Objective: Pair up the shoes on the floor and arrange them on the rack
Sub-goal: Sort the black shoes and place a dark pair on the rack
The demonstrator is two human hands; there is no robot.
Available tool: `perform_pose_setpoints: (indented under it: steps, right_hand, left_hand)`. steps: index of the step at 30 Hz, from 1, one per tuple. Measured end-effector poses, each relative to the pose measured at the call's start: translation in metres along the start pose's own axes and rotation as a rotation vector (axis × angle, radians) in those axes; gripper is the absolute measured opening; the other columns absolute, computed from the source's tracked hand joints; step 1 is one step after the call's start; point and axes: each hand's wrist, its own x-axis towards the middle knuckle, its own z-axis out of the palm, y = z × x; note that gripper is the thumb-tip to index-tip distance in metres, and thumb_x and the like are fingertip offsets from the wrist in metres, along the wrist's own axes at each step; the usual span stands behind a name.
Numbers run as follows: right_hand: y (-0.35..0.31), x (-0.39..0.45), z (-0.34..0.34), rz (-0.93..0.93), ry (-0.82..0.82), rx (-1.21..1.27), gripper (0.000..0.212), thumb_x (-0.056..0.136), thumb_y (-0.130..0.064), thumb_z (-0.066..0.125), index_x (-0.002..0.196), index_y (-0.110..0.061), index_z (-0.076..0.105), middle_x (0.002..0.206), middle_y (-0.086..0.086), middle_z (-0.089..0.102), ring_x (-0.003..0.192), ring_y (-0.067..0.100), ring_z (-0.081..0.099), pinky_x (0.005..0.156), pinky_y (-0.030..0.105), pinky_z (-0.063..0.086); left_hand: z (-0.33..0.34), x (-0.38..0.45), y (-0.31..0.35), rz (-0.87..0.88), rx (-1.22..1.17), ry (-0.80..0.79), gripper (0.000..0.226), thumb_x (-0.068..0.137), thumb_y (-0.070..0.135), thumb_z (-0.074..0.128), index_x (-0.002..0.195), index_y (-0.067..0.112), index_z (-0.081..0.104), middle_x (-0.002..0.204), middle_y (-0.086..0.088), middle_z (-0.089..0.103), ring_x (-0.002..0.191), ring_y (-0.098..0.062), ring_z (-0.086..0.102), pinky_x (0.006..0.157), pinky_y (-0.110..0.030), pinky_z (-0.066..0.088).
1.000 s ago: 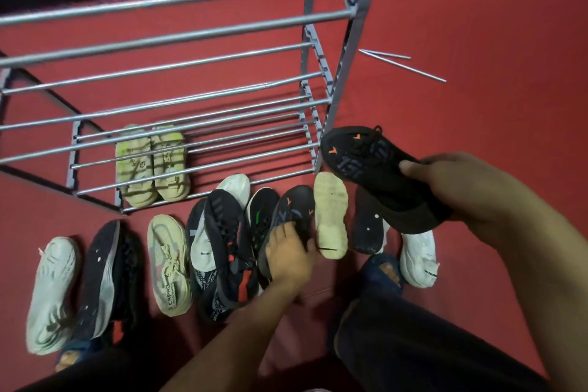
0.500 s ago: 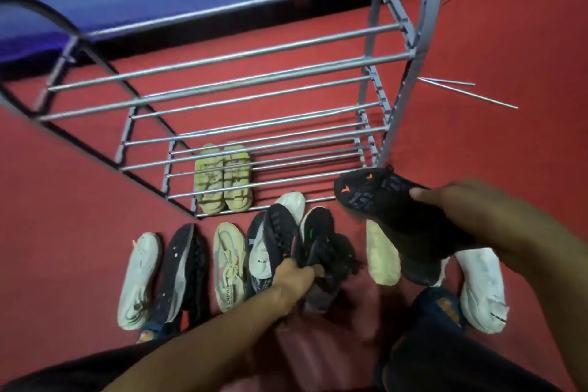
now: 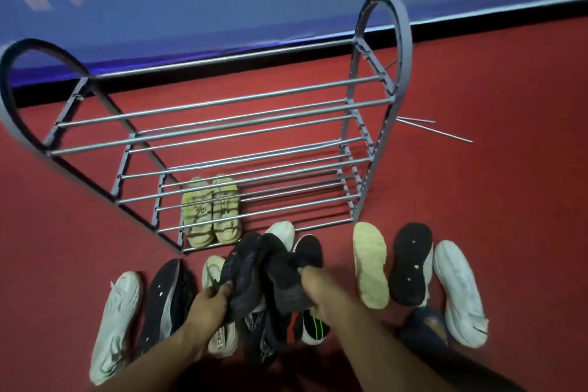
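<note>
My left hand [image 3: 211, 299] grips a black shoe [image 3: 243, 277] by its heel, and my right hand [image 3: 321, 288] grips its black mate [image 3: 284, 283]. Both shoes are held side by side, toes pointing at the grey metal rack [image 3: 222, 119], just above the row of shoes on the floor. A yellow-green pair [image 3: 211, 210] sits on the rack's lowest tier at the left. Several loose shoes lie on the red floor in front: a white one [image 3: 114, 325], a black one [image 3: 165, 296], a cream sole-up one [image 3: 370, 264], a black sole-up one [image 3: 410, 264] and a white one [image 3: 458, 293].
The rack's upper tiers hold nothing. Two thin metal rods [image 3: 436, 130] lie on the floor right of the rack. A blue wall banner [image 3: 286, 3] runs behind it. My dark-trousered leg and foot [image 3: 426, 331] are at the lower right.
My left hand lifted the second black shoe off the floor. My right hand swung its shoe left to meet it. The view tilted up, showing the whole rack.
</note>
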Motion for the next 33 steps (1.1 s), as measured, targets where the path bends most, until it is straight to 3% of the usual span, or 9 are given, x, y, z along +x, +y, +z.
perform_pose_setpoints:
  steps: [2, 6, 9, 12, 18, 21, 25, 29, 33]
  right_hand:
    - [-0.003, 0.009, -0.005, -0.006, 0.018, -0.040, 0.045, 0.092, -0.026, 0.054, 0.129, -0.002, 0.062, 0.125, 0.016, 0.069, 0.113, 0.033, 0.067, 0.089, 0.033, 0.053]
    - [-0.025, 0.030, -0.034, -0.122, 0.067, -0.183, 0.035, 0.100, -0.020, 0.055, 0.126, 0.001, 0.064, 0.097, 0.012, 0.071, 0.080, 0.024, 0.068, 0.062, 0.019, 0.054]
    - [-0.040, 0.059, -0.051, -0.208, 0.139, -0.271, 0.038, 0.100, -0.020, 0.055, 0.129, 0.004, 0.060, 0.124, 0.022, 0.066, 0.113, 0.037, 0.065, 0.084, 0.032, 0.050]
    - [-0.043, 0.097, -0.051, -0.303, 0.209, -0.312, 0.036, 0.102, -0.025, 0.055, 0.129, -0.002, 0.059, 0.123, 0.022, 0.066, 0.114, 0.037, 0.064, 0.097, 0.042, 0.053]
    - [-0.052, 0.188, -0.027, -0.457, 0.266, -0.237, 0.024, 0.103, -0.030, 0.054, 0.120, -0.013, 0.058, 0.103, 0.002, 0.065, 0.095, 0.019, 0.061, 0.076, 0.030, 0.047]
    - [-0.073, 0.237, -0.006, -0.497, 0.310, -0.148, 0.028, 0.103, -0.030, 0.054, 0.116, -0.007, 0.061, 0.106, 0.006, 0.066, 0.096, 0.023, 0.060, 0.081, 0.032, 0.047]
    - [-0.101, 0.276, 0.019, -0.567, 0.327, -0.002, 0.036, 0.105, -0.033, 0.050, 0.125, -0.004, 0.060, 0.118, 0.015, 0.067, 0.107, 0.033, 0.063, 0.092, 0.040, 0.051]
    - [-0.113, 0.304, 0.029, -0.580, 0.362, -0.252, 0.051, 0.105, -0.037, 0.046, 0.144, -0.005, 0.049, 0.150, 0.021, 0.047, 0.139, 0.036, 0.044, 0.117, 0.043, 0.034]
    - [-0.078, 0.305, 0.029, -0.649, 0.680, -0.605, 0.056, 0.095, -0.047, 0.042, 0.126, -0.005, 0.059, 0.132, 0.023, 0.058, 0.125, 0.040, 0.051, 0.105, 0.047, 0.042]
  left_hand:
    - [0.003, 0.013, 0.006, 0.056, 0.031, -0.003, 0.022, 0.102, 0.025, 0.052, 0.107, 0.006, 0.063, 0.086, -0.005, 0.070, 0.079, -0.019, 0.067, 0.069, -0.028, 0.052]
    - [0.006, 0.042, 0.019, 0.169, 0.264, 0.013, 0.025, 0.101, 0.036, 0.048, 0.097, 0.013, 0.058, 0.092, -0.007, 0.067, 0.092, -0.029, 0.065, 0.084, -0.035, 0.050]
    - [0.009, 0.067, 0.021, 0.256, 0.346, -0.020, 0.024, 0.102, 0.036, 0.047, 0.095, 0.015, 0.055, 0.091, -0.003, 0.065, 0.088, -0.024, 0.064, 0.070, -0.028, 0.046]
    - [0.019, 0.092, 0.020, 0.364, 0.403, -0.011, 0.024, 0.103, 0.030, 0.045, 0.092, 0.011, 0.054, 0.081, -0.002, 0.059, 0.080, -0.023, 0.057, 0.065, -0.028, 0.038]
    - [0.057, 0.141, 0.007, 0.507, 0.247, 0.248, 0.009, 0.102, 0.024, 0.047, 0.104, 0.019, 0.054, 0.086, 0.008, 0.056, 0.076, -0.009, 0.048, 0.065, -0.006, 0.032]
    - [0.076, 0.186, 0.018, 0.517, 0.138, 0.319, 0.015, 0.102, 0.020, 0.046, 0.107, 0.008, 0.054, 0.103, -0.005, 0.055, 0.095, -0.018, 0.049, 0.084, -0.021, 0.034]
    - [0.094, 0.226, 0.032, 0.460, 0.112, 0.374, 0.032, 0.101, 0.019, 0.045, 0.070, 0.010, 0.049, 0.083, -0.017, 0.057, 0.079, -0.030, 0.052, 0.080, -0.045, 0.046]
    - [0.112, 0.249, 0.042, 0.499, 0.171, 0.338, 0.031, 0.102, 0.025, 0.045, 0.110, 0.000, 0.063, 0.103, -0.020, 0.063, 0.095, -0.035, 0.058, 0.079, -0.035, 0.041]
    - [0.127, 0.263, 0.036, 0.533, 0.340, 0.333, 0.047, 0.102, 0.026, 0.049, 0.131, -0.012, 0.049, 0.133, -0.035, 0.051, 0.125, -0.046, 0.048, 0.110, -0.047, 0.035]
